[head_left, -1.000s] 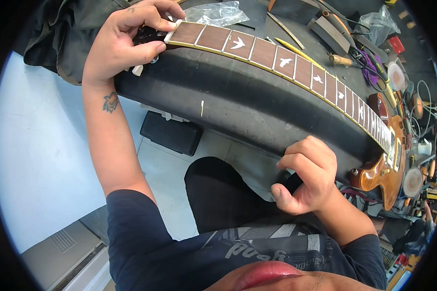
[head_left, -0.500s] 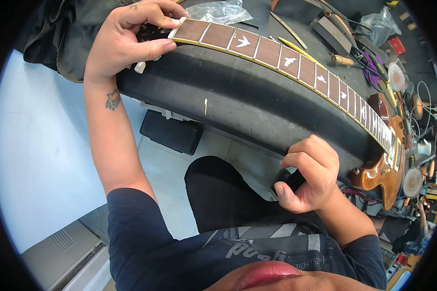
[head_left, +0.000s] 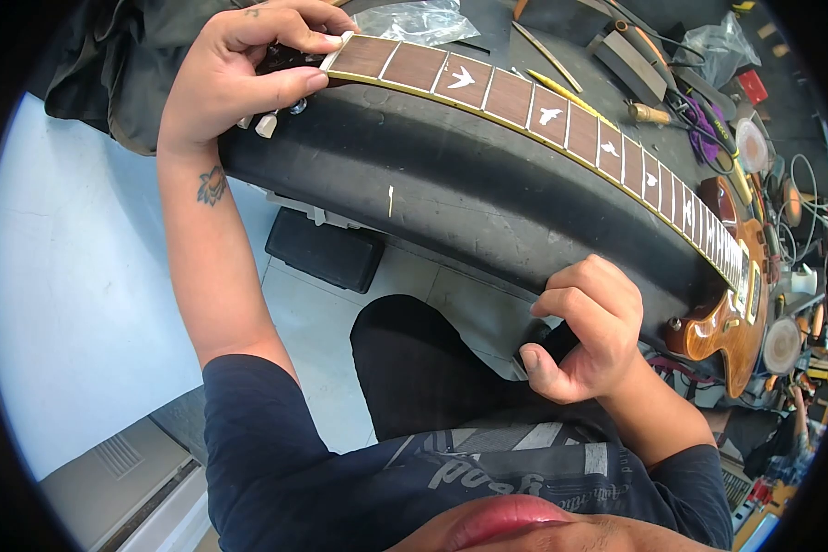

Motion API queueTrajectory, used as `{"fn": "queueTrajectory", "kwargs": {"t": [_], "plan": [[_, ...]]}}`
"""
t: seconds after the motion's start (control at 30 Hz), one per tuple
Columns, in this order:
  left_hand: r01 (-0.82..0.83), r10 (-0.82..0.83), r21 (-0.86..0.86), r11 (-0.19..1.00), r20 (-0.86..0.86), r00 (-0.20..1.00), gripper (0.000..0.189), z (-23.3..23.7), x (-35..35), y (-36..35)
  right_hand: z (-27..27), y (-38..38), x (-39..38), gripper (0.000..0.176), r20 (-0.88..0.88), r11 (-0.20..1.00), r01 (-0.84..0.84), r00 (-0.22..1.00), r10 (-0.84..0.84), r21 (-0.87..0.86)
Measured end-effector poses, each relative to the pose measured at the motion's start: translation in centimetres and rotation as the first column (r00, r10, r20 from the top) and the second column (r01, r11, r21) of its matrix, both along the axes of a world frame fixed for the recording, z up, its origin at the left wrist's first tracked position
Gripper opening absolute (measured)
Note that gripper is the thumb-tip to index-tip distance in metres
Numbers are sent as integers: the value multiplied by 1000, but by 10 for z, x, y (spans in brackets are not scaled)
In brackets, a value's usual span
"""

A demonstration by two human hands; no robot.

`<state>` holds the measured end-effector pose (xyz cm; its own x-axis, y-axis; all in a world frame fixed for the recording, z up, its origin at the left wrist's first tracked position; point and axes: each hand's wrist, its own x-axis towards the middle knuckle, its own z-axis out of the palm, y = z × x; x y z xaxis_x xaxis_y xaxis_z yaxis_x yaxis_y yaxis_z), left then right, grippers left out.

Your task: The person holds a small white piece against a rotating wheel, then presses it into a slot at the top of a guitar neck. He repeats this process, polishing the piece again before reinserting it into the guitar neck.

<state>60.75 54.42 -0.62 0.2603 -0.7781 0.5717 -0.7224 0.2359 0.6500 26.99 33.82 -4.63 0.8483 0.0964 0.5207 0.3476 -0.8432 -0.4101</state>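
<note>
An electric guitar lies across the bench, its amber wooden body [head_left: 708,339] at the right and its fretboard [head_left: 506,98] with white bird inlays reaching toward my left hand [head_left: 239,78]. My left hand pinches the white nut [head_left: 338,53] at the end of the fretboard, thumb on the near end and a finger on the far end. Below the palm, pale tuner buttons [head_left: 266,125] show; much of the headstock is hidden. My right hand [head_left: 589,327] hovers by the bench's near edge, fingers loosely curled and thumb apart. Something dark shows behind it, and I see nothing clearly held.
On the dark bench [head_left: 469,198] beyond the neck are a yellow pencil [head_left: 554,85], a clear plastic bag [head_left: 414,23], a grey block [head_left: 627,66] and a wooden-handled tool [head_left: 649,114]. Dark cloth [head_left: 110,64] hangs at the left. A black case [head_left: 324,248] sits under the bench.
My left thumb has shifted slightly left along the near end of the nut, and more of the tuner buttons shows. My right hand and the guitar stay where they were.
</note>
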Motion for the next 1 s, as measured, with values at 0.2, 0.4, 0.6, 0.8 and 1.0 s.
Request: {"fn": "queueTrajectory", "kwargs": {"t": [0.2, 0.4, 0.6, 0.8, 1.0], "plan": [[3, -2, -14, 1000, 22, 1000, 22, -5, 1, 0, 0, 0, 0, 29, 0, 1000, -5, 1000, 5, 1], [-15, 15, 8, 1000, -15, 1000, 19, -7, 4, 1, 0, 0, 1, 29, -3, 1000, -1, 1000, 1, -2], [34, -34, -15, 999, -15, 999, 22, -5, 2, -1, -1, 0, 0, 29, -3, 1000, 0, 1000, 0, 1], [22, -23, 18, 1000, 37, 999, 25, -3, 4, 0, 0, 1, 1, 29, 0, 1000, 1, 1000, -1, -2], [24, -24, 18, 1000, 18, 1000, 24, -3, 7, 0, 0, 0, -1, 29, -11, 1000, 4, 1000, -4, -14]]}}
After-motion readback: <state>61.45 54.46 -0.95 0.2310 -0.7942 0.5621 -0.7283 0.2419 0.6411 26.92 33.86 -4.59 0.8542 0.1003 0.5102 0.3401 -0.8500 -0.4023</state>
